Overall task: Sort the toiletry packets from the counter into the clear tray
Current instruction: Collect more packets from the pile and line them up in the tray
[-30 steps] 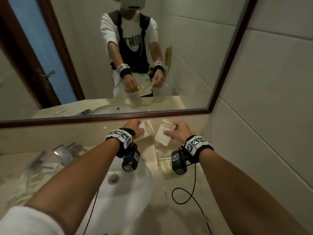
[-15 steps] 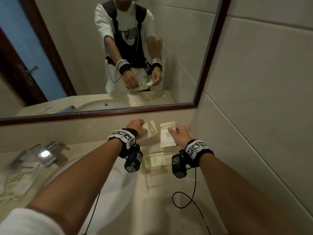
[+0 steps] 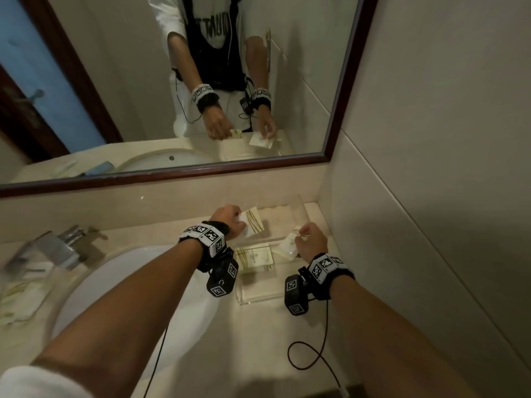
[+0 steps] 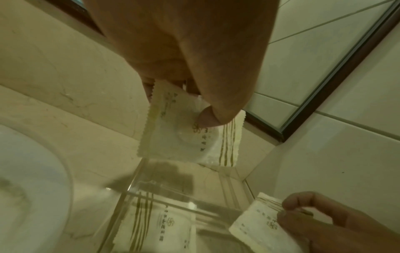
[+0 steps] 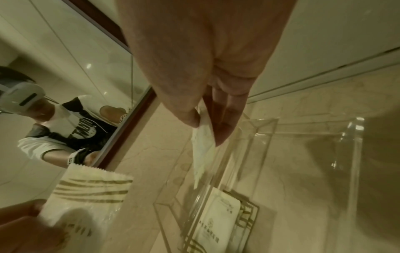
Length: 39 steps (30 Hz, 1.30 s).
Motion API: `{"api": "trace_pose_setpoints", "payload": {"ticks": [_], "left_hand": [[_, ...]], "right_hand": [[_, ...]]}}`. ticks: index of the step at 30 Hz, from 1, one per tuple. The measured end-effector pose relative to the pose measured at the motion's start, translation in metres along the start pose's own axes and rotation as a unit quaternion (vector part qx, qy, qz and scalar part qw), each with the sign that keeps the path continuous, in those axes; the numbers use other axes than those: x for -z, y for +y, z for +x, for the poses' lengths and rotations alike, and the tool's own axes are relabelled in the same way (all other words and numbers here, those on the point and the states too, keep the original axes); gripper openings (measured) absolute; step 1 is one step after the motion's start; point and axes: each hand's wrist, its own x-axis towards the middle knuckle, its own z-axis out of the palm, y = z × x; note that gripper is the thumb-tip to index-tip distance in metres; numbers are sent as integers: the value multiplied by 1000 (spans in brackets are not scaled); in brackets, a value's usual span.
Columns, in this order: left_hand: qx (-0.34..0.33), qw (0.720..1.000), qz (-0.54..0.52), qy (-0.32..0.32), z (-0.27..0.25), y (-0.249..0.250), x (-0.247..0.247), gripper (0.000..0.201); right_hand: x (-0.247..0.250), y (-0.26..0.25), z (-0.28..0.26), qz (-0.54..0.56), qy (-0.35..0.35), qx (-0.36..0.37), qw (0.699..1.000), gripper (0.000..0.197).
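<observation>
A clear tray [image 3: 260, 298] sits on the beige counter right of the basin, in the corner by the wall. One white packet with olive stripes [image 3: 254, 257] lies flat inside it. My left hand [image 3: 230, 221] pinches a second striped packet [image 3: 253, 224] between thumb and fingers above the tray's far end; the left wrist view shows this packet [image 4: 190, 135] hanging from the thumb. My right hand [image 3: 311, 239] pinches a third packet [image 3: 287, 247] by its top edge, and its lower end dips over the tray's near compartment [image 5: 218, 202].
The white basin [image 3: 138, 294] and chrome tap [image 3: 57, 248] lie to the left. More packets [image 3: 23, 297] sit in another clear holder at the far left. The mirror [image 3: 172, 81] stands behind, the tiled wall [image 3: 431, 196] close on the right. A black cable [image 3: 313, 351] loops on the counter.
My right hand has lowered its packet from beside the left one down towards the tray. The left hand keeps its packet held above. The head view has tilted downward.
</observation>
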Motion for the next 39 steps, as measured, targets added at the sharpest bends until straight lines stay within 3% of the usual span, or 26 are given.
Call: {"api": "trace_pose_setpoints", "payload": {"ticks": [6,13,21,30,39], "left_hand": [[19,1000,5,-18,6,-9,-17,32],[52,998,15,-40,9,-21,-29,32],[51,997,21,-50,15,-23,-33,29],[72,996,22,-55,13,-28,-38,26],[56,996,5,-64,12,-16,-37,29]], "right_hand": [[-18,33,5,8,0,-84,996,8],[-36,57,11,38,-31,-167,985,35],[-54,74,20,22,-71,-172,982,36],[-52,69,22,-78,-76,-117,987,26],[-34,48,15,-90,-13,-103,991,19]]}}
